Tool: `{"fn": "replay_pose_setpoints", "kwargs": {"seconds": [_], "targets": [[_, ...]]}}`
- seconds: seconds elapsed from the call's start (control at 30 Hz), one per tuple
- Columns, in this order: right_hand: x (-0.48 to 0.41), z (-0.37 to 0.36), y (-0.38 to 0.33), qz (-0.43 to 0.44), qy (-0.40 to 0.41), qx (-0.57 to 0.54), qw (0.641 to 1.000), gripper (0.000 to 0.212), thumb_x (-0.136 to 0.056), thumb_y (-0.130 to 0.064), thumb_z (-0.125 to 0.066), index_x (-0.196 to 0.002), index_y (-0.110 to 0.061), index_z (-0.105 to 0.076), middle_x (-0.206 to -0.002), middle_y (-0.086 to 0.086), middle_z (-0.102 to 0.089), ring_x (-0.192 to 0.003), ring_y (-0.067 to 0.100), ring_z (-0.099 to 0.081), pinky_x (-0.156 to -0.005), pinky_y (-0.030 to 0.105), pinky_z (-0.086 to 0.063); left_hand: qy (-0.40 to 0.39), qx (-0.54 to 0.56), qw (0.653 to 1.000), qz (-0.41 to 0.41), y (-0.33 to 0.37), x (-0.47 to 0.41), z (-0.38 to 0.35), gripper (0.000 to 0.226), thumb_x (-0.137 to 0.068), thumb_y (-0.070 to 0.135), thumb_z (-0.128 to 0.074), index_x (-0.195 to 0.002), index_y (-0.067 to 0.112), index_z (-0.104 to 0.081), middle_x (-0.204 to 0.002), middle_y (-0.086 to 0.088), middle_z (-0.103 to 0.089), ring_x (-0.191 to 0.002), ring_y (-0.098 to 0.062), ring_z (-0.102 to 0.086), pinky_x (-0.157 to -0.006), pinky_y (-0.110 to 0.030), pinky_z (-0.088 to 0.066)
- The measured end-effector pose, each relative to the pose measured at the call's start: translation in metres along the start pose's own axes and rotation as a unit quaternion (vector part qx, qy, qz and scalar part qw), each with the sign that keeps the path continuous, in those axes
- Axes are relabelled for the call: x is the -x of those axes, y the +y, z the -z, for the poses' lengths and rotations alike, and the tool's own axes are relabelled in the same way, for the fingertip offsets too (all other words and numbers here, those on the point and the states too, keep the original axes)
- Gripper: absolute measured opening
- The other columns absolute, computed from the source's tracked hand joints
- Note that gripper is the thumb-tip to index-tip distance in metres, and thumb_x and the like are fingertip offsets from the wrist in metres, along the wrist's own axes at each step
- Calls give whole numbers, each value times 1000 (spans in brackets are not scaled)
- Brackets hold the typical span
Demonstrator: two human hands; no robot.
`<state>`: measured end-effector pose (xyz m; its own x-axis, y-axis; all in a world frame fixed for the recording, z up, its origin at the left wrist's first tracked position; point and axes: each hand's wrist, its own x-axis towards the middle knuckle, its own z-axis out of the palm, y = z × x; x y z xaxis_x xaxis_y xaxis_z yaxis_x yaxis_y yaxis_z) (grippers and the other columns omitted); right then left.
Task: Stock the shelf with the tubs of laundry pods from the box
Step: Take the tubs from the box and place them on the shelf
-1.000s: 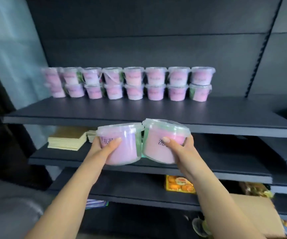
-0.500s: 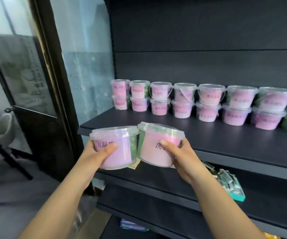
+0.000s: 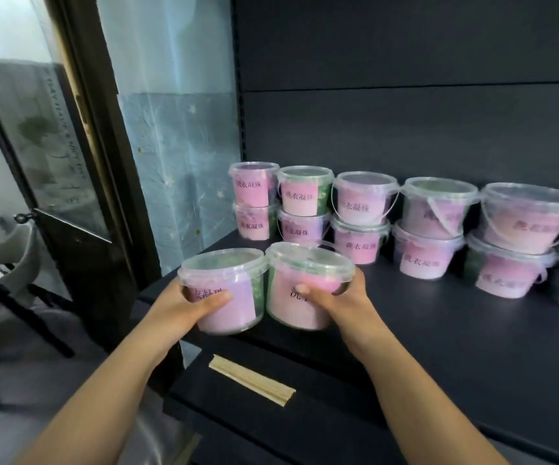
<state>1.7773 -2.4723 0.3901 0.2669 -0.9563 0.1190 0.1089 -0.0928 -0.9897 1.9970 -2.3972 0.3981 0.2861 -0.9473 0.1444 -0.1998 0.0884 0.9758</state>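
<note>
shop: dark shelving (image 3: 439,313), stacked tubs (image 3: 358,216)

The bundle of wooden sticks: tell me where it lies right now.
In the head view, the bundle of wooden sticks lies on the lower shelf, below and between the two held tubs, near that shelf's left end.

Both hands (image 3: 184,305) (image 3: 335,300) apparently closed, outstretched.

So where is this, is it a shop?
Probably a shop, yes. A dark metal shelf carries a neat double-stacked row of matching tubs, and the left hand and right hand each hold another. A glass door stands beside it.
</note>
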Motion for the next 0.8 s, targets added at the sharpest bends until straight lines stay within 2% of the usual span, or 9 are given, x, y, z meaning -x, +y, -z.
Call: {"fn": "replay_pose_setpoints", "kwargs": {"seconds": [0.1,0.2,0.33,0.47,0.53,0.6,0.7,0.73,0.8], "targets": [[-22,-9,6,-10,22,39,999,91,-55,-17,-88,-125,-25,-30,-121,-5,-52,-110,11,-51,-89,26,-43,-26,-22,999,-21,-11,-34,10,98,-22,61,-84,-111,32,-56,-104,15,-69,-99,1,-62,-85,-20,-51],[-26,-7,9,2,61,103,993,100,-57,-19,-87,-135,-22,-25,-119,-10,-46,-114,10,-46,-91,24,-39,-75,-46,996,-31,-20,-66,19,71,-45,32,-89,-106,39,-53,-97,24,-68,-93,13,-59,-87,-16,-48],[-28,0,15,7,94,147,985,105,-54,-19,-89,-137,-23,-24,-121,-11,-48,-115,8,-47,-100,27,-39,-149,-65,986,-34,-31,-107,31,90,-20,60,-83,-103,45,-50,-103,24,-62,-97,10,-57,-85,-15,-45],[-38,8,16,-3,129,146,981,119,-32,-28,-91,-134,-19,-31,-122,-6,-55,-112,8,-54,-99,32,-44,-204,-73,975,-41,-43,-153,48,104,-23,61,-83,-119,37,-49,-117,15,-59,-109,-1,-54,-97,-27,-43],[-40,10,13,-5,140,142,980,129,-18,-38,-92,-133,-18,-35,-124,-2,-57,-113,11,-55,-98,32,-45,-206,-82,974,-43,-48,-172,56,100,-33,50,-79,-126,29,-46,-119,10,-59,-112,-8,-54,-104,-36,-40],[-38,10,13,-2,166,130,977,148,-6,-48,-90,-137,-21,-27,-125,-6,-53,-115,11,-52,-100,31,-42,-212,-65,973,-58,-52,-187,64,92,-35,47,-75,-120,30,-45,-111,16,-58,-105,-1,-54,-102,-32,-39],[-39,8,14,17,210,107,972,150,-24,-36,-94,-145,-30,-4,-132,-9,-42,-120,10,-45,-100,31,-38,-210,-48,974,-70,-57,-197,64,80,-53,33,-81,-121,28,-39,-105,19,-54,-100,-2,-52,-96,-27,-38],[-41,7,16,26,232,136,963,140,-37,-28,-93,-145,-29,-4,-138,-6,-37,-124,12,-41,-102,33,-38,-201,-44,976,-76,-59,-198,64,78,-60,25,-81,-125,25,-37,-106,15,-53,-103,-6,-51,-96,-27,-38],[-46,6,19,35,288,232,928,125,-44,-31,-92,-144,-23,-18,-146,0,-27,-133,16,-31,-110,42,-33,-184,-47,979,-78,-63,-201,63,92,-55,27,-82,-133,17,-34,-116,7,-50,-109,-9,-46,-96,-26,-36]]}}
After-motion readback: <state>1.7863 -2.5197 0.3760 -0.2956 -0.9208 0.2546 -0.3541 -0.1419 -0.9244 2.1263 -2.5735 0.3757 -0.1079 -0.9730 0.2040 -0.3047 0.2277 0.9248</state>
